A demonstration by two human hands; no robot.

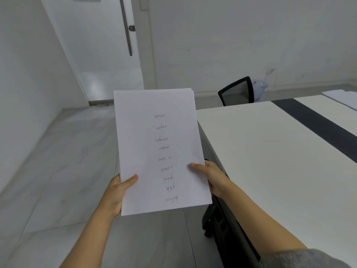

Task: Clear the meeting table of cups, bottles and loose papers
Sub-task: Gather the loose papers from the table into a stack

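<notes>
A thin stack of white papers (154, 147) with handwritten words, upside down to me, hangs in the air over the floor, left of the meeting table (270, 161). My left hand (117, 192) grips its lower left edge, thumb on top. My right hand (210, 176) grips the lower right edge, thumb lying on the page. More white sheets (342, 98) lie on the table at its far right end.
A black office chair (237, 91) stands at the table's far end, with a bin lined with a plastic bag (259, 89) behind it. A white door (108, 51) with a long handle faces me. Grey tiled floor stretches to the left. A dark chair (218, 223) is tucked under the table beside me.
</notes>
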